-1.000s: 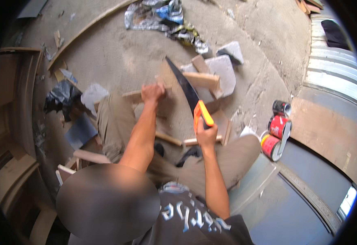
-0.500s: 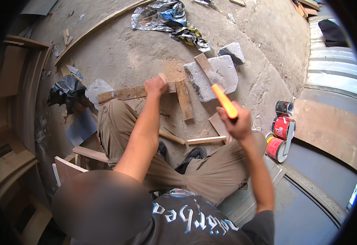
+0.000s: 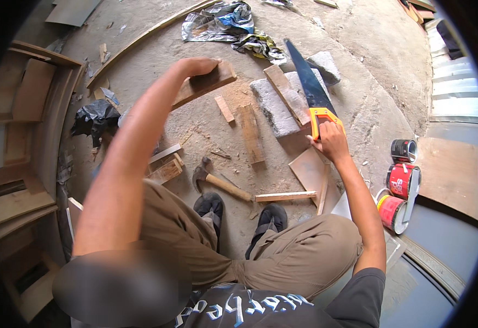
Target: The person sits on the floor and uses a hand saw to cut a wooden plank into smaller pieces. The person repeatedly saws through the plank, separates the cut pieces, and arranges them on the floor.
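My left hand (image 3: 202,66) is closed around a short wooden board (image 3: 209,86), held tilted above the ground at arm's length. In my right hand (image 3: 332,141) is the orange handle of a handsaw (image 3: 311,82). Its dark blade points away from me, broad side up, over the right side of a pale stone block (image 3: 267,112). A piece of wood (image 3: 287,94) lies across that block, left of the blade. On the ground between my hands are a small wood offcut (image 3: 224,109) and a longer plank (image 3: 251,134).
By my shoes lie a hammer (image 3: 222,183) and a wooden strip (image 3: 285,195). Paint cans (image 3: 404,183) stand at the right. Crumpled plastic (image 3: 220,23) lies at the far side, with a black bag (image 3: 94,120) and wooden furniture frames (image 3: 28,93) on the left.
My left hand has lifted the board off the ground and carried it forward. The saw has swung right and turned its blade's broad side up. My knees have parted, exposing the hammer.
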Demonstrator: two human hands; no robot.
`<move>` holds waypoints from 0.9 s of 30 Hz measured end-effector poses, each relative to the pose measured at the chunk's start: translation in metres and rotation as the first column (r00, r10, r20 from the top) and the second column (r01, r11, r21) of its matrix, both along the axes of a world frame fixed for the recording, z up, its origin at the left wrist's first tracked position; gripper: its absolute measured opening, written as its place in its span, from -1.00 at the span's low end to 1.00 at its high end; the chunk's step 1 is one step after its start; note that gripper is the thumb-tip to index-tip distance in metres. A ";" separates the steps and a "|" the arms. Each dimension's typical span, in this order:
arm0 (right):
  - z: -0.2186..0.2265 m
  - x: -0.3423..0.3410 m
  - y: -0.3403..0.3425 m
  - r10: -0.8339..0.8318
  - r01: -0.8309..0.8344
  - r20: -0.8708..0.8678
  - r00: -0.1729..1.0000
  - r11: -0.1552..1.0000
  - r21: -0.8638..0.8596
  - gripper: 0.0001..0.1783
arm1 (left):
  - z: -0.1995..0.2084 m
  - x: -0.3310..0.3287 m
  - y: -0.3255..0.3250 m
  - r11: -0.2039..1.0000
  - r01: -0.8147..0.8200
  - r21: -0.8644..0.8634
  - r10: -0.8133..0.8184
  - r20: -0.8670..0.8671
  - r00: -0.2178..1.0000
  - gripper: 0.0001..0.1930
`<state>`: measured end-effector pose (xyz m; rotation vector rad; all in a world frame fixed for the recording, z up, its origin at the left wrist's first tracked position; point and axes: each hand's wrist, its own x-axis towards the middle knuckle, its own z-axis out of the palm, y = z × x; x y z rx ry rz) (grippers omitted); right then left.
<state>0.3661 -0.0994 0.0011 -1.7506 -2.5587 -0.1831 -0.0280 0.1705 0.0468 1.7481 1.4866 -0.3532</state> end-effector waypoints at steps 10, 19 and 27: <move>0.017 -0.143 -0.021 -0.147 0.103 -0.460 0.876 0.988 -0.119 -0.16 | 0.078 -0.044 -0.089 0.988 -0.074 0.135 0.027 0.319 0.947 -0.42; -0.057 -0.213 -0.012 -0.371 0.210 -0.447 0.814 0.906 -0.369 -0.03 | 0.040 -0.048 -0.120 0.898 -0.163 0.409 -0.017 0.403 0.915 -0.23; -0.074 -0.164 -0.039 -0.725 -0.400 -0.542 -0.424 0.687 -0.606 -0.43 | 0.032 -0.030 -0.131 0.819 -0.062 0.571 -0.077 0.216 0.973 -0.32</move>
